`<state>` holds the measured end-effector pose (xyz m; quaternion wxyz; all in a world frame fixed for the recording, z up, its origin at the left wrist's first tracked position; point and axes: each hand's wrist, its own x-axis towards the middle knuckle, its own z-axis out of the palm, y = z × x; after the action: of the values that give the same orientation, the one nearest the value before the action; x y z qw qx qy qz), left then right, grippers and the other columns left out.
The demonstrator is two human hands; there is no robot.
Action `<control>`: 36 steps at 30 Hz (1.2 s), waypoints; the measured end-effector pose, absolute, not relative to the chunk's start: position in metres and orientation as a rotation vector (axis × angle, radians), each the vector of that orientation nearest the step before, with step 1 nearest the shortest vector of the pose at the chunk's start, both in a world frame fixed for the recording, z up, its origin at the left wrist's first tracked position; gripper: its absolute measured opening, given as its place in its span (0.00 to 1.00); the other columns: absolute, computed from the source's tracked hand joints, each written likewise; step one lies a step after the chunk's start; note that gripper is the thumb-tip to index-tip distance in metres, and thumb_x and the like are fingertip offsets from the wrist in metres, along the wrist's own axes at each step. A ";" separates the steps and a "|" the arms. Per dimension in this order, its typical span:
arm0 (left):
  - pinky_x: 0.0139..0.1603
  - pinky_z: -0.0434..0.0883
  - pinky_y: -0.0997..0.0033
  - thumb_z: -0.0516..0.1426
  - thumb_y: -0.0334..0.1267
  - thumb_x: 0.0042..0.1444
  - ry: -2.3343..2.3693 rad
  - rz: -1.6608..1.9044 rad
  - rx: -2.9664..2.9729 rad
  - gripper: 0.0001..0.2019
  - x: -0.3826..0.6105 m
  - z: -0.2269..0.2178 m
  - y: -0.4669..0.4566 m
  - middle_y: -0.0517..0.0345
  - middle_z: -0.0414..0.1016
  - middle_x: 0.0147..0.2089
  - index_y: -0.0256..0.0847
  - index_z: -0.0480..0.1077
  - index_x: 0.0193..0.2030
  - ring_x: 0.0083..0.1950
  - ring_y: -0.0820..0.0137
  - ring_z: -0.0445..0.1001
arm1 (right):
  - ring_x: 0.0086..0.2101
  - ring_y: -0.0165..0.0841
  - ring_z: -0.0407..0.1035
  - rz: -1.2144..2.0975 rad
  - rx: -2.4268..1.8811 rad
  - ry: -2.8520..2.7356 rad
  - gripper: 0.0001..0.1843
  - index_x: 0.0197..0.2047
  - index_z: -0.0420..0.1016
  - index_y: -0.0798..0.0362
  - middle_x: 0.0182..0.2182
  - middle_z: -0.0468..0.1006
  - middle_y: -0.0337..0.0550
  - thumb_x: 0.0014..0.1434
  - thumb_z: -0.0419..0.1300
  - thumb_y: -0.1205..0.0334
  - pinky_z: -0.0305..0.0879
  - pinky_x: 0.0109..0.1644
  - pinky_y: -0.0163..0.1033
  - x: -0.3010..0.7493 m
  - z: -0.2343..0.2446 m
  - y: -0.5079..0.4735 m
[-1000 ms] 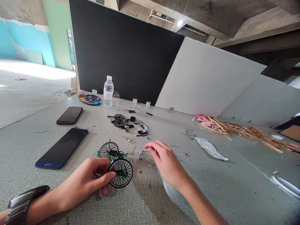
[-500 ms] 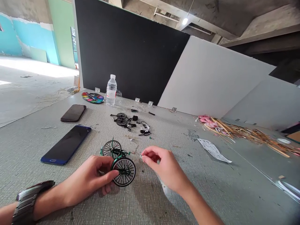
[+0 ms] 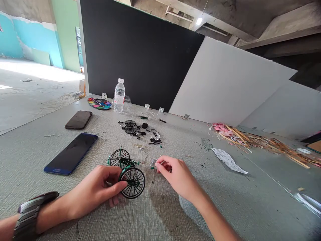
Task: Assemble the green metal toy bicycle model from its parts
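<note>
A miniature green bicycle [image 3: 129, 164] with black spoked wheels is in my left hand [image 3: 102, 185], thumb and fingers closed on it beside the nearer wheel. To its right, my right hand [image 3: 175, 174] is pinched on a small silvery part with green tips [image 3: 152, 164]. Its exact kind is too small to make out, and my fingertips cover one end. A gap separates this part from the bicycle. Just beyond the bicycle lies a thin bent piece of wire [image 3: 144, 157]. Further off are black model bicycle parts [image 3: 130, 128] and a cluster of small dark and silvery pieces [image 3: 155, 137].
Two phones, one dark [image 3: 79, 119] and one blue [image 3: 71, 154], lie at the left. A water bottle [image 3: 119, 96] stands beside a paint palette [image 3: 99, 103] before the black panel [image 3: 140, 50]. At right are a printed sheet [image 3: 228, 160] and a pile of wood strips [image 3: 265, 145].
My right hand has shifted slightly to the right, and the silvery part with green tips shows more clearly at its fingertips. My left hand and the bicycle have barely moved.
</note>
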<state>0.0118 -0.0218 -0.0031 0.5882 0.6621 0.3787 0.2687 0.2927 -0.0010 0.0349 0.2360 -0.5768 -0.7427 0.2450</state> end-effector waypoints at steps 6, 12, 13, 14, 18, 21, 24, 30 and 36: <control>0.30 0.74 0.72 0.59 0.55 0.66 0.890 0.626 1.538 0.20 0.012 -0.002 -0.023 0.60 0.76 0.28 0.41 0.66 0.33 0.28 0.69 0.76 | 0.35 0.34 0.75 0.727 -1.423 -1.919 0.12 0.40 0.72 0.49 0.34 0.82 0.40 0.71 0.54 0.53 0.68 0.39 0.40 0.288 0.044 -0.006; 0.30 0.74 0.72 0.59 0.54 0.66 0.865 0.645 1.522 0.19 0.013 -0.003 -0.022 0.60 0.77 0.29 0.40 0.67 0.33 0.28 0.70 0.77 | 0.32 0.32 0.71 0.860 -1.286 -1.945 0.12 0.40 0.76 0.50 0.30 0.78 0.38 0.71 0.57 0.53 0.65 0.36 0.38 0.264 0.044 -0.023; 0.30 0.74 0.72 0.59 0.54 0.66 0.865 0.647 1.519 0.19 0.013 -0.003 -0.022 0.60 0.77 0.28 0.40 0.66 0.33 0.28 0.70 0.77 | 0.31 0.32 0.71 0.907 -1.285 -1.931 0.12 0.41 0.77 0.50 0.29 0.78 0.38 0.70 0.58 0.53 0.65 0.36 0.38 0.260 0.043 -0.025; 0.30 0.74 0.73 0.60 0.54 0.66 0.866 0.650 1.518 0.19 0.013 -0.003 -0.022 0.60 0.77 0.29 0.40 0.66 0.33 0.28 0.70 0.77 | 0.31 0.32 0.71 0.951 -1.290 -1.914 0.11 0.42 0.78 0.50 0.29 0.78 0.38 0.69 0.59 0.52 0.66 0.36 0.38 0.257 0.041 -0.026; 0.30 0.74 0.73 0.61 0.51 0.65 0.862 0.653 1.509 0.17 0.013 -0.002 -0.022 0.61 0.76 0.29 0.41 0.66 0.34 0.28 0.69 0.77 | 0.32 0.33 0.71 1.039 -1.333 -1.870 0.11 0.43 0.81 0.51 0.30 0.80 0.40 0.65 0.63 0.53 0.67 0.36 0.39 0.249 0.036 -0.030; 0.30 0.74 0.73 0.62 0.50 0.64 0.873 0.646 1.507 0.16 0.013 -0.001 -0.023 0.61 0.76 0.28 0.41 0.66 0.33 0.28 0.69 0.76 | 0.32 0.34 0.72 1.054 -1.352 -1.871 0.10 0.40 0.80 0.51 0.30 0.80 0.41 0.66 0.63 0.53 0.67 0.37 0.40 0.249 0.037 -0.031; 0.29 0.74 0.72 0.61 0.51 0.65 0.875 0.644 1.514 0.17 0.013 -0.002 -0.022 0.60 0.76 0.29 0.40 0.67 0.33 0.28 0.69 0.76 | 0.32 0.34 0.73 1.071 -1.355 -1.871 0.10 0.40 0.80 0.51 0.30 0.81 0.41 0.66 0.62 0.53 0.67 0.37 0.40 0.250 0.039 -0.031; 0.30 0.74 0.72 0.61 0.53 0.65 0.881 0.634 1.514 0.18 0.013 0.000 -0.023 0.60 0.76 0.29 0.40 0.68 0.34 0.28 0.70 0.76 | 0.31 0.33 0.72 1.075 -1.365 -1.858 0.10 0.40 0.80 0.51 0.29 0.81 0.40 0.66 0.63 0.54 0.67 0.36 0.39 0.250 0.040 -0.031; 0.30 0.74 0.73 0.60 0.55 0.64 0.891 0.632 1.525 0.20 0.014 0.005 -0.023 0.60 0.75 0.28 0.40 0.66 0.32 0.28 0.70 0.76 | 0.31 0.33 0.72 1.075 -1.360 -1.849 0.10 0.41 0.80 0.51 0.29 0.80 0.39 0.66 0.63 0.53 0.67 0.36 0.39 0.249 0.040 -0.031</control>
<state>0.0140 -0.0225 0.0051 0.5915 0.6555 0.3830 0.2717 0.2494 -0.0312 0.0398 0.2989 -0.5122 -0.6961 0.4046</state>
